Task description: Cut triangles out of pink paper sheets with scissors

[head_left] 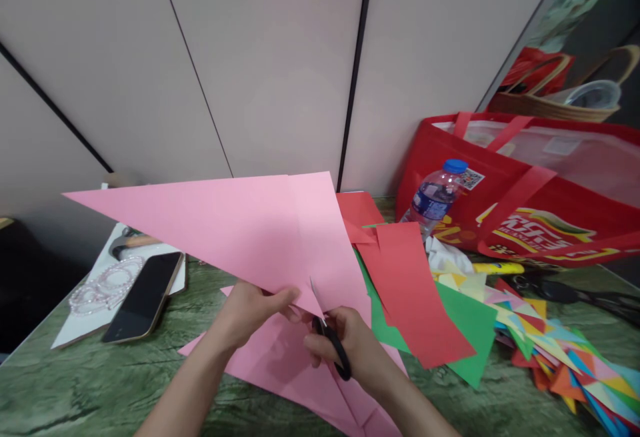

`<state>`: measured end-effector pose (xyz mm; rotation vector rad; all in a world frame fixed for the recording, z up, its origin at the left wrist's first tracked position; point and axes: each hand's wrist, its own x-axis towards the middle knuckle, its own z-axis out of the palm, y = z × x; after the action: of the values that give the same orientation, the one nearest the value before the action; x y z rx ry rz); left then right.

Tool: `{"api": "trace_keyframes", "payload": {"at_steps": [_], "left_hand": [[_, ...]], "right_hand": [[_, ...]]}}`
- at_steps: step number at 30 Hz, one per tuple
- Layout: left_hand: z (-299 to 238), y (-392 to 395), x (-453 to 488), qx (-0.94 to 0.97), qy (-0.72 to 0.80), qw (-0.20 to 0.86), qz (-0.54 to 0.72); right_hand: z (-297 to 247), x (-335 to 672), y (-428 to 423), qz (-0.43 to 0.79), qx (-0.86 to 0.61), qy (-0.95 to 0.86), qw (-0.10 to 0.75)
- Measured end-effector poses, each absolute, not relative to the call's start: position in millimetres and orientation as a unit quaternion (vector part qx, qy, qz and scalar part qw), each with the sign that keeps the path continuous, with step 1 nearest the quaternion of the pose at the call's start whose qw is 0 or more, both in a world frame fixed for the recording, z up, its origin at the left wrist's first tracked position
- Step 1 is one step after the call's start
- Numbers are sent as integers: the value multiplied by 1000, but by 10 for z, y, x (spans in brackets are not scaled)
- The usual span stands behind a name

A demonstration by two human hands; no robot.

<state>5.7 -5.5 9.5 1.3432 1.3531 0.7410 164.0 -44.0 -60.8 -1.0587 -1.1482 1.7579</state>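
A large sheet of pink paper is held up above the table, its long pointed corner reaching to the left. My left hand pinches the lower edge of this sheet between thumb and fingers. Black-handled scissors are in my right hand, with the fingers wrapped round the handles. One blade shows against the pink sheet, close to my left thumb, and a slit runs down beside it. More pink paper lies below both hands on the table.
Red paper strips lie over green paper on the right. Beyond are a water bottle, a red bag and colourful folded paper pieces. At left, a phone rests near a beaded string. Wall panels stand behind.
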Motion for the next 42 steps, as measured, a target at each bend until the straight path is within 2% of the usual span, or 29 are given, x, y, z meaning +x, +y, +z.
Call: {"api": "trace_keyframes", "payload": {"at_steps": [42], "left_hand": [[27,-40,-36,573,528,548,305]], "right_hand": [[-670,1614,-479,696,-424,-426,393]]}}
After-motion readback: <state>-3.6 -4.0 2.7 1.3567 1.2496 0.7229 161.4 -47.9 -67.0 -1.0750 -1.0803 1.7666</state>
